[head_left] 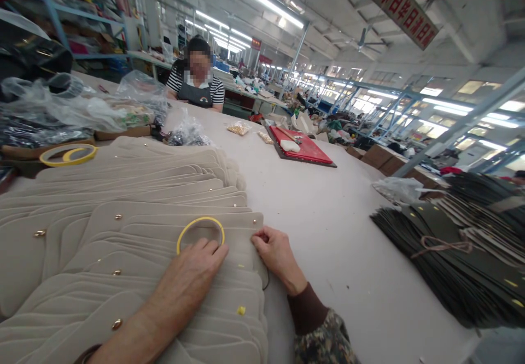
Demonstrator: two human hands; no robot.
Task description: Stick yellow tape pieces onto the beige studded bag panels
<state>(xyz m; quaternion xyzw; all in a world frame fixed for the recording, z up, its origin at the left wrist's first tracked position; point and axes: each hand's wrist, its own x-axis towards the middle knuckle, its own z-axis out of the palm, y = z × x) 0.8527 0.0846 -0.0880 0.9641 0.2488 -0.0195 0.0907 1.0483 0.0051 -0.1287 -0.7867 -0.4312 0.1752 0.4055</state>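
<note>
Overlapping beige flat pieces [164, 211] with rounded corners and small gold metal studs cover the table on the left. On top of them a roll of yellow tape [200, 219] stands tilted, its lower part hidden behind my left hand [199, 265]. The fingers of that hand are curled over the roll and the piece beneath. My right hand [276, 252] is closed in a pinch at the right edge of a top piece, below its small stud; the fingertips partly hide what is between them. A scrap of yellow tape [241, 310] sticks to a piece nearer me.
Another yellow tape roll [69, 154] lies at the left. A red board [301, 144] with tools and small bags of gold parts [238, 128] are farther back. Tied dark green pieces [426, 260] are stacked at right. A person [197, 82] sits across the table.
</note>
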